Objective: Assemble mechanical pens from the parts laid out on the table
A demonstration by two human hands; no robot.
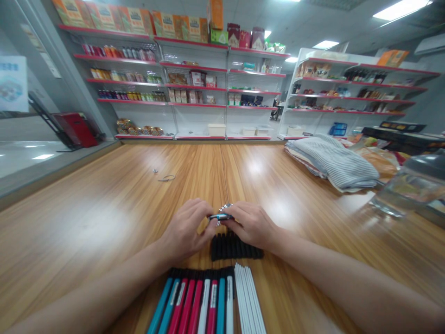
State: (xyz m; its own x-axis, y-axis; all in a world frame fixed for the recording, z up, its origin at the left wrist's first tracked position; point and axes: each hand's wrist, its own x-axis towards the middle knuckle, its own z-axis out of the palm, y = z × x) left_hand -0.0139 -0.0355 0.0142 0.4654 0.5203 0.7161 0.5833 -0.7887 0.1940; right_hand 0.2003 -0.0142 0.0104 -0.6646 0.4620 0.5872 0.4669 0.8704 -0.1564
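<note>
My left hand (186, 227) and my right hand (248, 226) meet over the wooden table (104, 232), their fingers closed on a short blue-and-black pen piece (220, 216) held level between them. A round silver item (225, 207) shows just behind the fingers, and I cannot tell if it is part of the piece. Under my hands lies a row of black pen parts (236, 247). Nearer me sit side by side several teal, red and white pens with black ends (194, 297), next to a bundle of thin white sticks (247, 299).
A small metal bit and a thin wire loop (166, 178) lie farther up the table. A folded grey striped cloth (333, 162) and a clear container (410, 185) stand at the right. Shelves of packaged goods (174, 79) line the back.
</note>
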